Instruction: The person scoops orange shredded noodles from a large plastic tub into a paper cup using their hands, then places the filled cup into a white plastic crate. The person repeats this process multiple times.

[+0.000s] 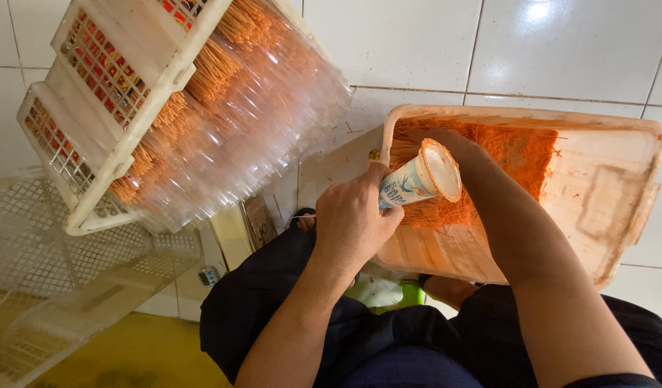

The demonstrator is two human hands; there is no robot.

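**Midway: cup in hand over the noodle tub**

Roughly mid-job, judging by the layout. Left hand wrapped tight round one paper cup, fingers pressed on the printed side, white base turned toward the camera, mouth aimed into the tub. Right hand reaching past the cup at 12 o'clock into the orange strands; fingers mostly hidden behind the cup, so grip not readable. Cup sits at frame centre, over the near-left corner of the tub.

Done so far, by the look of it: a large batch of clear packs already stuffed with orange strands, stacked at 10 o'clock against white crates. Left to do: a good mound of loose strands in the tub at 1 o'clock, covering maybe the left half; right half bare and orange-stained.

Counts:
- paper cup: one
- tub: one
- hands: two
- white crates: two clearly, possibly more
- mesh basket at 8 o'clock: one
- filled clear packs: too many and too overlapped to count
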